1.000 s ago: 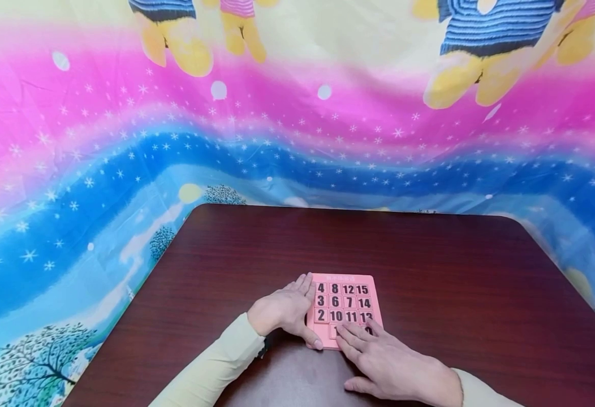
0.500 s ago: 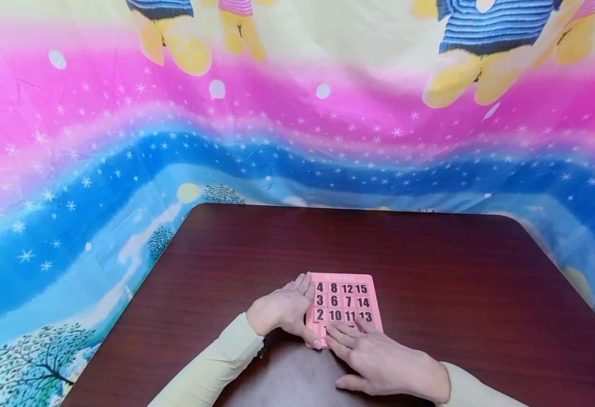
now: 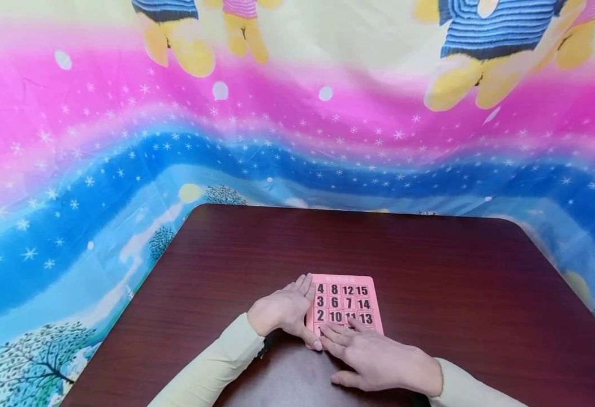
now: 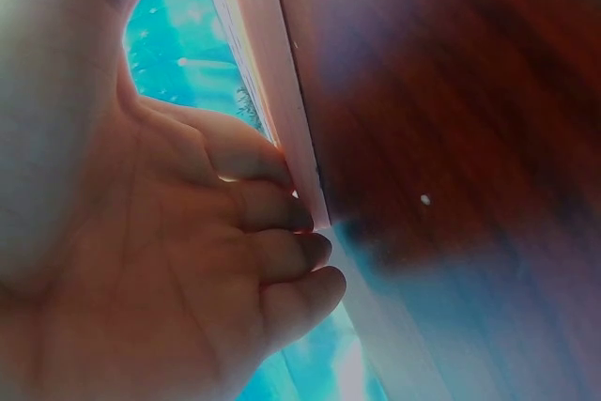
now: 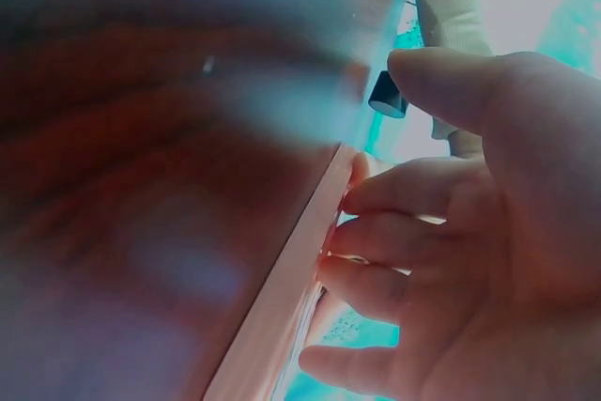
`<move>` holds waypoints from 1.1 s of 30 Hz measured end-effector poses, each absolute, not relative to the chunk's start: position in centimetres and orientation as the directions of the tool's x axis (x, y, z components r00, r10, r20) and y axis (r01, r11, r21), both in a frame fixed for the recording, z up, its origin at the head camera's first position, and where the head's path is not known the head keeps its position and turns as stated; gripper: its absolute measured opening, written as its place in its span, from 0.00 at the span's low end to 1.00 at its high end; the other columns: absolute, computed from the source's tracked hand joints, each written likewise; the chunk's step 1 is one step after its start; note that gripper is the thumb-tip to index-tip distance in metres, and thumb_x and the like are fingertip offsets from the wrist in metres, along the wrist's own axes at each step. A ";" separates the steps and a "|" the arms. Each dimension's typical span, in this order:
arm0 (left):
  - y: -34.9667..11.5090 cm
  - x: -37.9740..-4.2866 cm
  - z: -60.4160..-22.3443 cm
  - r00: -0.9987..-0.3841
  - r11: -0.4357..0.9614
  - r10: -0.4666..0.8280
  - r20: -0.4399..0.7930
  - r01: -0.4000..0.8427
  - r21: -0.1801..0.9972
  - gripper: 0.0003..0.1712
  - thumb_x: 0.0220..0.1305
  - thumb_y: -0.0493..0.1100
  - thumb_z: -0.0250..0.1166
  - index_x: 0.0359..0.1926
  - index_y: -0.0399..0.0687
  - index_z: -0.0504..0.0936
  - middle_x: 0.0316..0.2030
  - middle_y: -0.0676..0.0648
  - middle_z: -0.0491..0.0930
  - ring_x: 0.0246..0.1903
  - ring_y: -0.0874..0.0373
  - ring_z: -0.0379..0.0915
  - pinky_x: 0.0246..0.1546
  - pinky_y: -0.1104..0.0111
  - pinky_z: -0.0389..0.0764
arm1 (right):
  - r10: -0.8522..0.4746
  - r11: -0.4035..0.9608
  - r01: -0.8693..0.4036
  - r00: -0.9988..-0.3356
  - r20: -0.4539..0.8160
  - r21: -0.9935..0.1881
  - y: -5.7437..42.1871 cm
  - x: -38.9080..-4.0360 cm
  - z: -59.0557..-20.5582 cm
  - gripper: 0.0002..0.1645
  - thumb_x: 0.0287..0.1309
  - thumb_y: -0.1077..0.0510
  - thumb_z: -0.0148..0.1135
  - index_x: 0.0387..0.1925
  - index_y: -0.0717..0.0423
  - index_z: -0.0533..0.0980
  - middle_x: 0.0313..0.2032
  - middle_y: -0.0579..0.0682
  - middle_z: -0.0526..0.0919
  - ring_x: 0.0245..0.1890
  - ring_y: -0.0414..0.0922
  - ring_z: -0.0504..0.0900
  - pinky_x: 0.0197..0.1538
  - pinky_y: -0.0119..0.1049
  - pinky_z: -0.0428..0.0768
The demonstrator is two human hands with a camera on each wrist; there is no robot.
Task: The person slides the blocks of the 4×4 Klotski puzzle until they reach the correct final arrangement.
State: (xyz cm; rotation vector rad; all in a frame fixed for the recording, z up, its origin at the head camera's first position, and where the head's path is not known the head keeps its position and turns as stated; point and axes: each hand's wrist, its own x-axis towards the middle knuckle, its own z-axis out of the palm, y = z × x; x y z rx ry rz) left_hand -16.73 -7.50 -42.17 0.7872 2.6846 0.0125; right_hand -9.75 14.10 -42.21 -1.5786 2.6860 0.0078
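Note:
A pink sliding number puzzle lies flat on the table, its tiles printed with black numbers. Along its left edge rests my left hand, fingers stretched toward the top corner and thumb at the bottom corner. In the left wrist view those fingertips meet the puzzle's side. My right hand lies over the bottom row with straight fingers on the tiles, hiding most of that row; a 1 tile shows partly at its left end. The right wrist view has the right fingers reaching past the puzzle's near side.
The dark brown wooden table extends around the puzzle. Behind and beside it hangs a colourful cloth with snowflakes and cartoon figures. A small black object sits under the left cuff.
My right hand has moved left along the bottom row, and the 1 tile has slid left into the gap under the 2. My left hand stays at the puzzle's edge.

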 end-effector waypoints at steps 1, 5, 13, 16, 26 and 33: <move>-7.5 -16.7 -42.2 -0.788 0.847 0.525 -0.321 0.522 0.104 0.77 0.39 0.79 0.69 0.76 0.37 0.48 0.78 0.37 0.41 0.78 0.48 0.39 0.77 0.62 0.52 | -0.873 0.488 -0.873 -0.487 -0.023 -0.015 14.2 -9.8 -42.1 0.38 0.69 0.34 0.47 0.68 0.53 0.69 0.69 0.53 0.70 0.70 0.49 0.69 0.64 0.60 0.73; -7.4 -16.7 -42.3 -0.789 0.847 0.524 -0.321 0.521 0.101 0.76 0.39 0.80 0.68 0.76 0.37 0.48 0.78 0.38 0.42 0.78 0.49 0.40 0.77 0.62 0.52 | -0.856 0.518 -0.854 -0.518 -0.017 -0.047 15.1 -9.8 -41.8 0.37 0.69 0.35 0.49 0.68 0.54 0.69 0.70 0.53 0.69 0.70 0.49 0.69 0.63 0.62 0.72; -7.4 -16.8 -42.3 -0.786 0.844 0.527 -0.324 0.528 0.092 0.77 0.38 0.81 0.68 0.76 0.38 0.48 0.78 0.38 0.42 0.78 0.50 0.40 0.77 0.63 0.53 | -0.779 0.626 -0.771 -0.624 -0.060 -0.116 17.3 -9.4 -41.1 0.38 0.68 0.35 0.50 0.68 0.55 0.69 0.70 0.55 0.69 0.71 0.53 0.67 0.65 0.63 0.68; -7.4 -16.9 -42.3 -0.788 0.846 0.524 -0.324 0.524 0.095 0.77 0.38 0.80 0.68 0.77 0.38 0.48 0.78 0.38 0.41 0.78 0.49 0.39 0.77 0.63 0.52 | -0.761 0.649 -0.752 -0.644 -0.083 -0.114 18.0 -9.3 -41.0 0.38 0.68 0.36 0.52 0.68 0.55 0.69 0.70 0.54 0.68 0.71 0.53 0.66 0.64 0.63 0.69; -7.5 -16.9 -42.3 -0.792 0.848 0.523 -0.315 0.520 0.101 0.78 0.37 0.80 0.69 0.77 0.38 0.48 0.78 0.38 0.41 0.78 0.49 0.39 0.77 0.63 0.51 | -0.754 0.654 -0.754 -0.646 -0.114 -0.053 18.7 -8.8 -41.3 0.39 0.64 0.37 0.56 0.68 0.55 0.69 0.71 0.53 0.67 0.72 0.54 0.65 0.65 0.64 0.68; -7.6 -16.9 -42.3 -0.791 0.848 0.523 -0.317 0.521 0.101 0.77 0.37 0.80 0.69 0.77 0.38 0.48 0.78 0.38 0.40 0.78 0.49 0.39 0.77 0.63 0.51 | -0.773 0.633 -0.773 -0.627 -0.099 -0.046 18.6 -8.9 -41.5 0.39 0.63 0.36 0.57 0.68 0.55 0.69 0.71 0.53 0.67 0.72 0.56 0.64 0.63 0.64 0.69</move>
